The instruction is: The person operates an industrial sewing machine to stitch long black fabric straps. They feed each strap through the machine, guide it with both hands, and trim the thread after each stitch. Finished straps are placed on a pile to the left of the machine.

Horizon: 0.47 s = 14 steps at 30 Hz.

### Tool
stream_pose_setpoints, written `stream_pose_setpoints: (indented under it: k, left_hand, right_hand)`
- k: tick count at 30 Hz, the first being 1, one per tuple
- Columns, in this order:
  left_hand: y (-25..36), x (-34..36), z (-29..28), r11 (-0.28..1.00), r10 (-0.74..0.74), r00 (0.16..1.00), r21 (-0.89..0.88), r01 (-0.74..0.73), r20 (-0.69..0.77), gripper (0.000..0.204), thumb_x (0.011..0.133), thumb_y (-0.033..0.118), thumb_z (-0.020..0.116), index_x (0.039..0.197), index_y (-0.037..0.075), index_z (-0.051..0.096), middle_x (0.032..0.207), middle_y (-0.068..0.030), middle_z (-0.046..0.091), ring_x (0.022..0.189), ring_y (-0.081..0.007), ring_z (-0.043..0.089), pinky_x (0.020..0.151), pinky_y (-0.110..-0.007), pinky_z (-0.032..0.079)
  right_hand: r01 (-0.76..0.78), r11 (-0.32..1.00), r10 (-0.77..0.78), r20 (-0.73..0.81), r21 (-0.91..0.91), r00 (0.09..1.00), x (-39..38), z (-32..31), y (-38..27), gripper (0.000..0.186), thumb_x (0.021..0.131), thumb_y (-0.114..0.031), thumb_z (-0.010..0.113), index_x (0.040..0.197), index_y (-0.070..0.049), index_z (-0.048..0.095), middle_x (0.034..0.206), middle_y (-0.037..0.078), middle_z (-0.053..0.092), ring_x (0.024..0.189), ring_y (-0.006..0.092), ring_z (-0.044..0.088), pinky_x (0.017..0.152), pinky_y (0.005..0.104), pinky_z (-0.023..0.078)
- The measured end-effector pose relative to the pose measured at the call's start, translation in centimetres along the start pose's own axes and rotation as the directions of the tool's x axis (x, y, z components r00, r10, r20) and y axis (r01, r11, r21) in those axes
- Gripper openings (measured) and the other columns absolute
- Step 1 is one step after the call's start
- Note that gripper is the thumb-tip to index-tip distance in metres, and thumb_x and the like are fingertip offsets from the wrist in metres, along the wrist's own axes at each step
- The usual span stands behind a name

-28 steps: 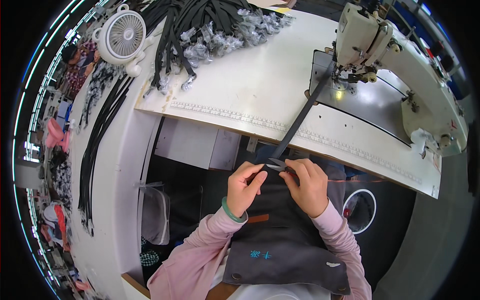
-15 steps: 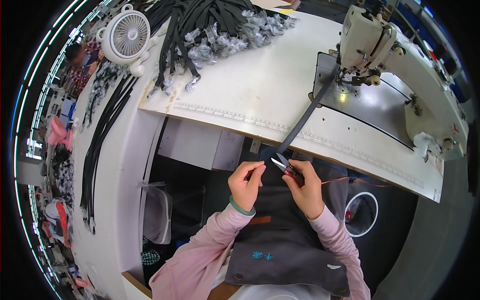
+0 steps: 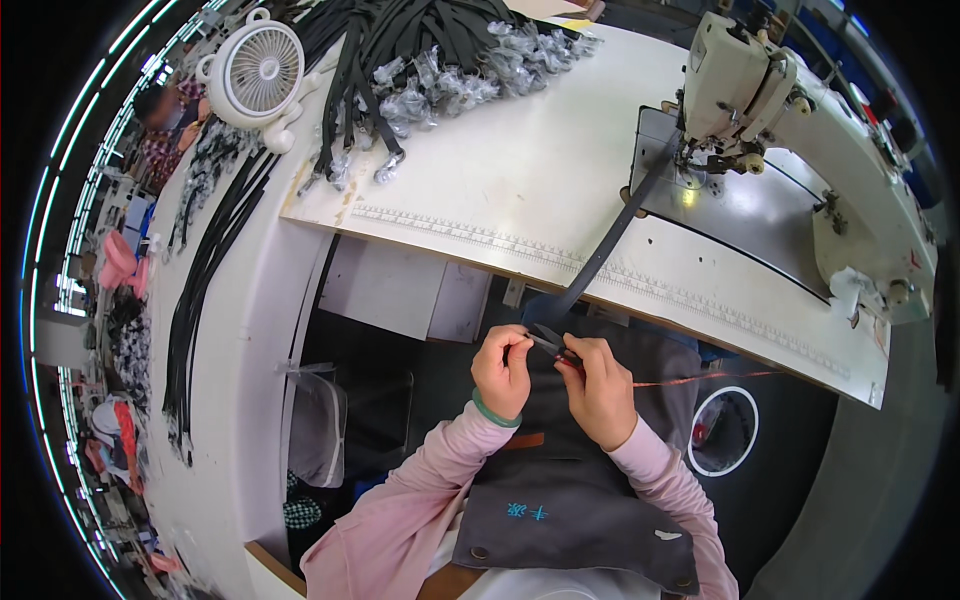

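My right hand is closed around small thread snips, dark with a bit of red, whose blades point left. At the blade tips, my left hand is pinched; whatever lies between its fingertips is too small to make out. Just beyond both hands, a dark grey strap runs from under the sewing machine's needle area down over the table's front edge. The white sewing machine stands at the right of the table. A red cord stretches rightward from my right hand.
Black straps with clear plastic-wrapped ends are heaped at the table's far left. A white fan stands beside them. More black straps hang over the left table. A white-rimmed bin is below right. Another person sits far left.
The snips and my right hand have moved left, bringing the blades up to my left fingertips. My left hand has shifted slightly right. The red cord is straighter.
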State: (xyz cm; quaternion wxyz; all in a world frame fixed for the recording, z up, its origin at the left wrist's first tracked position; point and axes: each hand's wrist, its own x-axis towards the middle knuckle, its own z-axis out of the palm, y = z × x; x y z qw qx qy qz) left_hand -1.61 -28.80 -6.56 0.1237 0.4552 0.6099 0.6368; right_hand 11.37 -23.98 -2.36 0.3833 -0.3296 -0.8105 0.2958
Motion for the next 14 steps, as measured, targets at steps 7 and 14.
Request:
stream_pose_setpoints:
  k: [7,14]
  left_hand:
    - [0.1,-0.2,-0.4,0.999,-0.024,0.999,0.045,0.026,-0.033,0.009,0.08,-0.002,0.055,0.084,0.0,0.047,0.077,-0.0135,0.057,0.065,-0.0236,0.056,0.061,-0.027,0.045]
    - [0.5,-2.7,-2.4,0.855,-0.433,0.901,-0.301,0.422,0.035,0.012,0.09,0.013,0.045,0.092,0.005,0.036,0.079,-0.0118,0.053,0.054,-0.0109,0.052,0.049,-0.022,0.047]
  right_hand:
    - [-0.127,0.933,0.127,0.021,0.336,0.992,-0.3,0.8,1.1,0.026,0.075,-0.004,0.064,0.098,0.001,0.052,0.075,0.006,0.054,0.061,0.0155,0.054,0.05,0.0264,0.043]
    - [-0.711,0.278,0.398,0.597,0.645,0.697,3.3,0.8,0.6,0.021,0.084,-0.019,0.059,0.094,-0.002,0.051,0.06,-0.005,0.042,0.052,0.0013,0.034,0.045,0.0188,0.026]
